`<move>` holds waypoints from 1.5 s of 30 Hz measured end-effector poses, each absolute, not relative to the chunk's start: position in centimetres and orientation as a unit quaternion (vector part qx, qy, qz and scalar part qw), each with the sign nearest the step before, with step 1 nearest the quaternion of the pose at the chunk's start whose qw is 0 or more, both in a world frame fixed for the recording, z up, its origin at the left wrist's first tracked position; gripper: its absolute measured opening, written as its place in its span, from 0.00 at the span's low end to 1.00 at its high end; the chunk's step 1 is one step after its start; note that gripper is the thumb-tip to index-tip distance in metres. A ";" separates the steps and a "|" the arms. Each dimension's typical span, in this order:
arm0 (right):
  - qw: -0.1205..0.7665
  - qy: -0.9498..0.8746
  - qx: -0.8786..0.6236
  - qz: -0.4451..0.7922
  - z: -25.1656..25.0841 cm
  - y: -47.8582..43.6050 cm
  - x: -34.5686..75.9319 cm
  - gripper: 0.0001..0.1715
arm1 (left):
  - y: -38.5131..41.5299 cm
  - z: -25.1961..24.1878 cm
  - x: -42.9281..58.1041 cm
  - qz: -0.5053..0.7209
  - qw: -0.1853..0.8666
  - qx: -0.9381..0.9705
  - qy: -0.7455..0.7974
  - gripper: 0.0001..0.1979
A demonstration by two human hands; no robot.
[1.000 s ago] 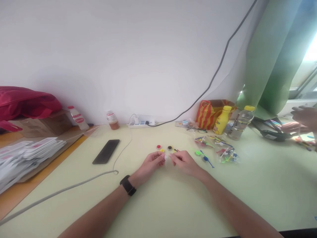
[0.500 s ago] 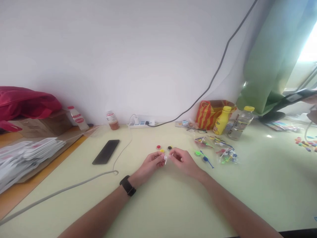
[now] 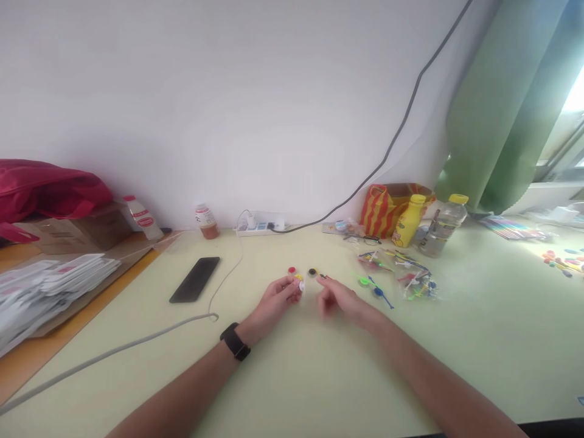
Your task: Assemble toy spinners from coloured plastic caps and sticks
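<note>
A small white disc [image 3: 302, 286], partly hidden, is pinched in the left hand [image 3: 277, 299]; whether the blurred right hand [image 3: 338, 299], near it, grips anything, I cannot tell. The pale green worktop [image 3: 292, 377] meets a white wall [image 3: 228, 109]; a green curtain [image 3: 486, 109] is cut off.

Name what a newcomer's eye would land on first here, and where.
Probably the left hand below the picture's centre, holding a small white piece, with the right hand apart from it. Then the red-and-yellow striped bag near the wall at right, and the crimson cloth atop a cardboard box at far left.
</note>
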State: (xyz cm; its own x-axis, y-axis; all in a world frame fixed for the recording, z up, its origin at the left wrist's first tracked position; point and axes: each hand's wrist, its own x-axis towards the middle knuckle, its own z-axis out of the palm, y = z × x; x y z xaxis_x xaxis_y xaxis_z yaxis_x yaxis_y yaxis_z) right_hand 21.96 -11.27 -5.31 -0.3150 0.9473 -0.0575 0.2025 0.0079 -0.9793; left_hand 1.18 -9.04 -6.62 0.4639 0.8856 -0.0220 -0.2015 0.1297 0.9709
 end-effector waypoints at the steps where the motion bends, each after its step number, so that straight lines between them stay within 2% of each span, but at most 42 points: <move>1: 0.336 -0.605 -0.456 0.560 -4.9 -11.2 22.1 0.40 | -9.0 -6.6 1.2 0.405 0.673 0.525 0.329 0.16; 4: 0.390 -0.568 -0.425 0.588 -4.2 -11.1 22.6 0.41 | -9.1 -6.4 1.3 0.404 0.671 0.527 0.330 0.16; 6: 0.441 -0.546 -0.415 0.578 -4.1 -11.0 22.7 0.36 | -9.2 -6.3 1.3 0.398 0.675 0.527 0.330 0.16; 9: 0.472 -0.542 -0.425 0.551 -4.7 -10.8 22.5 0.27 | -9.3 -6.3 1.4 0.395 0.683 0.521 0.327 0.16; 11: 0.467 -0.558 -0.433 0.533 -5.3 -10.7 22.2 0.24 | -9.3 -6.3 1.4 0.393 0.686 0.518 0.327 0.16; 19: 0.402 -0.686 -0.421 0.437 -6.2 -11.1 21.3 0.24 | -9.2 -6.6 1.4 0.389 0.674 0.534 0.331 0.16; 25: 0.399 -0.654 -0.431 0.478 -6.4 -10.8 21.5 0.26 | -9.2 -7.1 1.4 0.396 0.631 0.575 0.337 0.13; 32: 0.389 -0.701 -0.453 0.390 -6.2 -11.0 21.8 0.23 | -9.4 -7.1 1.4 0.395 0.601 0.605 0.342 0.13; 34: 0.390 -0.712 -0.475 0.339 -6.2 -10.9 22.3 0.20 | -9.4 -7.1 1.4 0.394 0.565 0.631 0.357 0.13; 37: 0.374 -0.718 -0.550 0.204 -6.1 -10.2 23.6 0.16 | -9.3 -7.4 1.4 0.406 0.455 0.682 0.403 0.11; 41: 0.297 -0.699 -0.649 0.037 -6.1 -8.7 25.8 0.14 | -9.1 -8.1 1.1 0.408 0.308 0.736 0.445 0.12; 45: 0.194 -0.685 -0.702 -0.024 -6.6 -7.9 27.3 0.13 | -9.1 -8.6 0.8 0.368 0.253 0.755 0.481 0.19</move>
State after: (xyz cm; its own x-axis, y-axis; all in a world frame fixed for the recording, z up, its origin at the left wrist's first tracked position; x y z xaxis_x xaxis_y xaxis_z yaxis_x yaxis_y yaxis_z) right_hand 27.28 -7.87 -6.64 0.0596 0.9523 0.2994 0.9710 0.0143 -0.2387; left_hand 0.83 -9.05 -8.61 0.2664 0.9117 0.3126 0.5398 -0.4099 0.7353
